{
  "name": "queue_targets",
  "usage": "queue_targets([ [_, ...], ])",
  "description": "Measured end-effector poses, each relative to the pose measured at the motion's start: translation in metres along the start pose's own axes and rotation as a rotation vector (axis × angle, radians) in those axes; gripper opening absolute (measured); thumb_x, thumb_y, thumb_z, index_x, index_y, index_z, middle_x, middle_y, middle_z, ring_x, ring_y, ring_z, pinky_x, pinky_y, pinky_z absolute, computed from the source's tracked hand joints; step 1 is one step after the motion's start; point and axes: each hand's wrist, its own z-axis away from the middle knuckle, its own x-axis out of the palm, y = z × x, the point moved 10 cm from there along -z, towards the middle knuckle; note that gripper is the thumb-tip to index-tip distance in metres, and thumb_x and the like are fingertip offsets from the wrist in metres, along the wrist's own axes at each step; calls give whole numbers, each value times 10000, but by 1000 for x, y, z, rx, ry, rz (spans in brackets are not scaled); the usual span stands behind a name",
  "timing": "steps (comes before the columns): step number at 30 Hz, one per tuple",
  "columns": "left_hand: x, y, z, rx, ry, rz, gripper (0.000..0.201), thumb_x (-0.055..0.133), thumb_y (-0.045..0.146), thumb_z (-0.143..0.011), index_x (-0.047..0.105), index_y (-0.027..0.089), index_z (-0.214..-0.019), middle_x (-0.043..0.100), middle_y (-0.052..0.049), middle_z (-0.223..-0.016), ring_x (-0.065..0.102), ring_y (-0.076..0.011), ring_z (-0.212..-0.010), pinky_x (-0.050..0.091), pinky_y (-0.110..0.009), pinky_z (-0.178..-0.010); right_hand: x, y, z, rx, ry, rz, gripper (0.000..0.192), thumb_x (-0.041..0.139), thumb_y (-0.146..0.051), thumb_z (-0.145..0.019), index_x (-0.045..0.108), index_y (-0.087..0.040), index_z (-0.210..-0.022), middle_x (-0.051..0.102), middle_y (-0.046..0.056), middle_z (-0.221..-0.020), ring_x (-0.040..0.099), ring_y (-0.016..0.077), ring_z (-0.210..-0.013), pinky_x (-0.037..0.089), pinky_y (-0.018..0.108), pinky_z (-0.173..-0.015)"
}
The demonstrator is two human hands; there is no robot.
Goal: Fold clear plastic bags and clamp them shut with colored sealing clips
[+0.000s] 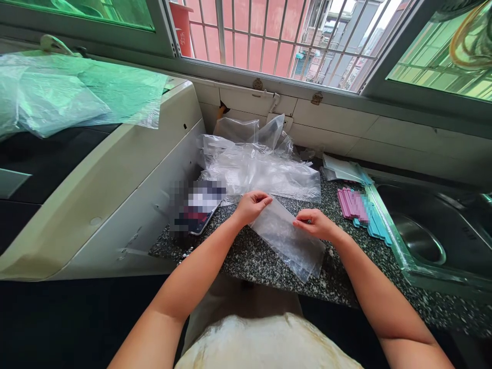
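A clear plastic bag [286,236] slants across the front part of the speckled counter, between my two hands. My left hand [251,206] is closed, its thumb and fingers pinching the bag's upper left corner. On the right edge of the same bag, the fingertips of my right hand [313,224] are pressed together in a pinch. Just behind the hands lies a loose heap of clear plastic bags [265,171]. A phone [203,205], partly blurred out, rests left of my left hand.
Pink strips [350,204] and blue strips [374,230] lie right of my right hand, beside a sink [418,241]. A large white machine [154,189] with plastic sheets [88,92] on top borders the counter's left. Behind is a barred window [265,36].
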Motion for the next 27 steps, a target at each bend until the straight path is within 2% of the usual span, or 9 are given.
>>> queue_targets([
  [8,3,1,1,35,-24,-52,188,593,312,-670,623,139,-600,589,-16,-583,496,-121,-580,400,-223,-539,7,6,1,29,-54,8,395,443,-403,-811,410,-164,-499,382,-25,-515,354,89,-533,273,223,-518],
  [19,8,6,1,82,-63,-144,161,589,250,-705,648,127,-620,612,-23,-613,517,-116,-596,407,-220,-566,11,9,3,60,-102,-14,352,466,-374,-793,455,-158,-515,404,-25,-520,365,89,-533,275,217,-507],
  [23,9,7,1,101,-58,-162,169,586,252,-717,657,126,-628,621,-25,-613,520,-115,-593,411,-219,-564,9,4,1,75,-69,-45,259,498,-337,-781,559,-149,-614,476,-21,-544,403,88,-529,304,208,-505],
  [27,10,9,2,118,-65,-171,160,587,239,-720,670,127,-642,642,-32,-636,543,-120,-611,422,-222,-583,1,-5,-4,32,53,-52,237,493,-311,-793,612,-144,-675,559,9,-594,464,100,-562,342,210,-533],
])
